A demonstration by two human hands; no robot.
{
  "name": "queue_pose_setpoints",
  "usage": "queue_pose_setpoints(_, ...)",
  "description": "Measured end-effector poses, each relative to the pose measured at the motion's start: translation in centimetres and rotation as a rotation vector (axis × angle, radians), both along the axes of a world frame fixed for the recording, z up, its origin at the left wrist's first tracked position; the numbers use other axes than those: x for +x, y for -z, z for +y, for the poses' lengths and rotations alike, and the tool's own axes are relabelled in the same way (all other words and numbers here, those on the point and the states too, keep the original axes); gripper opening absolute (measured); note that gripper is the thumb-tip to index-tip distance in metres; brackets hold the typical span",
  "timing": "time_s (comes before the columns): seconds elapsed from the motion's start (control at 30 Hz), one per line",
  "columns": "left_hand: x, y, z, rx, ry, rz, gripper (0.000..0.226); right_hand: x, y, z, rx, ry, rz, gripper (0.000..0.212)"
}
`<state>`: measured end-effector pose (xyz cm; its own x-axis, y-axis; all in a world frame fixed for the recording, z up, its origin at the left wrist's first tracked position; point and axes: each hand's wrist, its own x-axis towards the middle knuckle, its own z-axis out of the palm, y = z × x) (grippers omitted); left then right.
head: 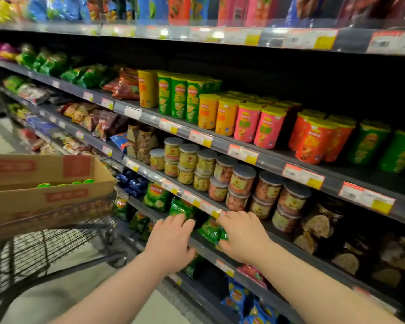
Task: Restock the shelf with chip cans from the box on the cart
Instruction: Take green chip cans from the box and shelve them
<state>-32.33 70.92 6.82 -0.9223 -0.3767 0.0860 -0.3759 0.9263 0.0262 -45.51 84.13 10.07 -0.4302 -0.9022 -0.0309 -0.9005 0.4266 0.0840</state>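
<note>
The left hand (171, 239) lies palm down on a green chip bag (180, 208) on a low shelf, its fingers loosely bent and grasping nothing that I can see. The right hand (242, 237) sits just beside it, its fingers curled up by the price rail (211, 208) and its thumb against another green bag (211, 230). Whether it clasps that bag or only touches it, I cannot tell. The chip cans (64, 183) to be shelved are in the open cardboard box (56, 199) on the wire cart (45, 249), well to the left of both hands. The can shelf (222, 146) runs two levels above the hands. The risks as I judge them:

- A careless lift past the plastic jars (241, 181) stacked directly above could knock one off.
- The slack bags could be dragged forward over the shelf lip.
- The box overhangs the cart basket, so a hard pull on a can might tip it.
- The green shelf cans (178, 100) stand close-packed at the front, so pushing a new one in could topple its neighbours.

Only the green lids of the boxed cans show. Their number and flavour print are hidden, the labels are blurred, and the right fingertips are out of view.
</note>
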Motion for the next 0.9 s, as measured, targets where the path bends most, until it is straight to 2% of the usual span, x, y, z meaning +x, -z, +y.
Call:
queue_pose_setpoints(0.3, 12.2, 3.6, -4.0, 0.047, -0.324, -0.091, 0.052, 9.2, 3.4, -8.0, 0.106, -0.233, -0.080, 0.046)
queue_pose_setpoints(0.43, 14.8, 5.2, -5.1, 0.097, -0.421, -0.094, 0.061, 11.1, 4.8, -10.9, 0.154, -0.339, -0.091, 0.046)
queue_pose_setpoints(0.7, 17.2, 6.6, -9.2, 0.153, -0.637, -0.228, 0.057, 12.2, 7.6, -18.9, 0.213, -0.528, -0.136, 0.049)
queue_pose_setpoints(0.9, 14.6, 6.9, -15.3, 0.166, -0.733, -0.257, 0.057, 9.4, 8.3, -25.9, 0.242, -0.606, -0.184, 0.049)
